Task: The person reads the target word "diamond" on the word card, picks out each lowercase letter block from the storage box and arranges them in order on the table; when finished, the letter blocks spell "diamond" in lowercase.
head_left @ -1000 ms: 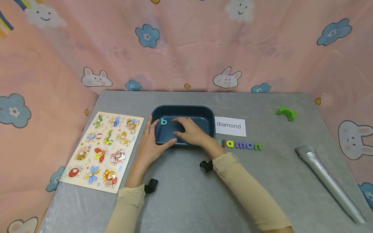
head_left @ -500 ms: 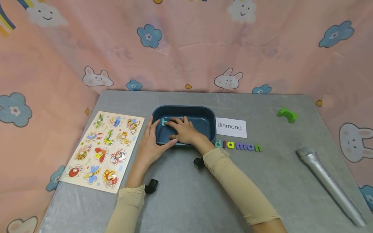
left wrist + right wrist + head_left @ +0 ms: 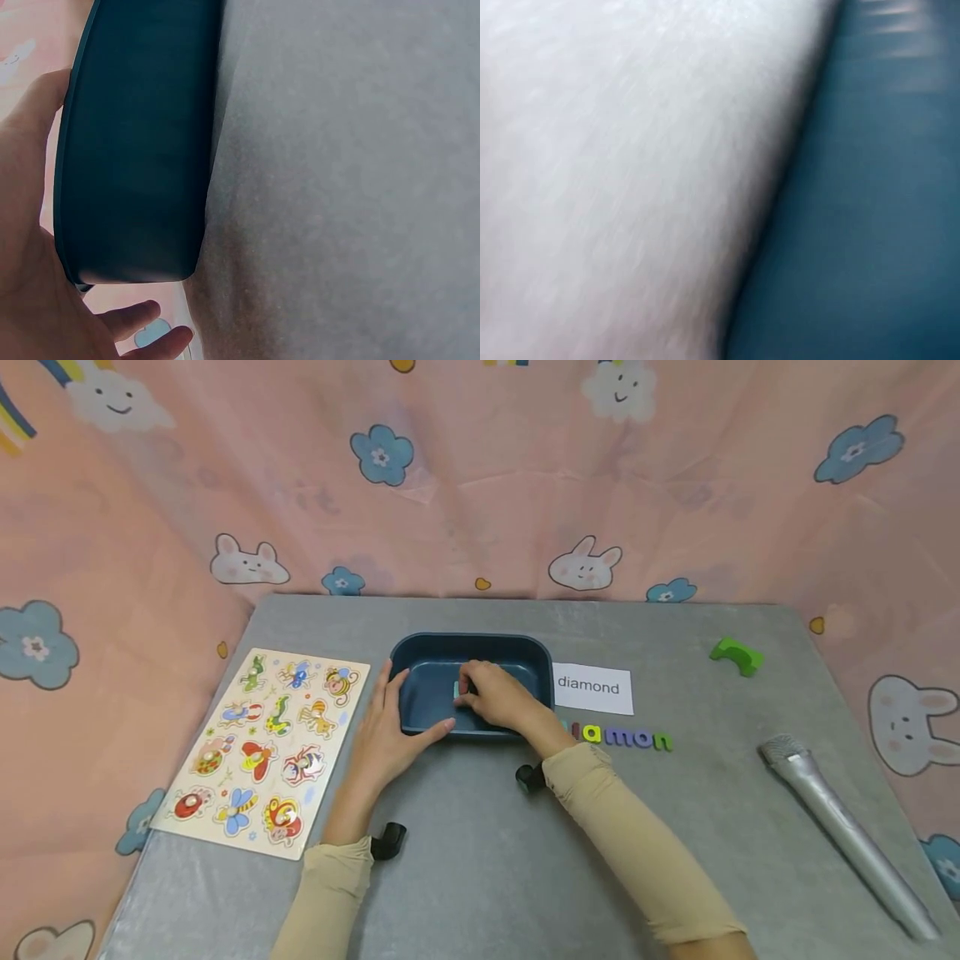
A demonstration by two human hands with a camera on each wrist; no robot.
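Observation:
My right hand (image 3: 497, 697) is inside the dark blue tray (image 3: 480, 642), finger and thumb pinching a small teal letter (image 3: 456, 690), which is mostly hidden by the fingertips. At the tray's near left corner, my left hand (image 3: 386, 743) lies with fingers straight along the left side and thumb at the front rim. The left wrist view shows this hand (image 3: 45, 292) against the tray's outer wall (image 3: 139, 150). The right wrist view is blurred and shows only the tabletop (image 3: 615, 165) and tray wall (image 3: 862, 210).
Right of the tray lies a "diamond" word card (image 3: 592, 688), with a row of coloured letters (image 3: 618, 737) below it, partly covered by the right forearm. An insect puzzle board (image 3: 262, 752) lies left. Farther right are a green arched block (image 3: 738, 656) and a silver microphone (image 3: 847, 835).
My right hand reached left to the teal letter in the tray, took hold of it and drew back to the right with it. The left hand has stayed put.

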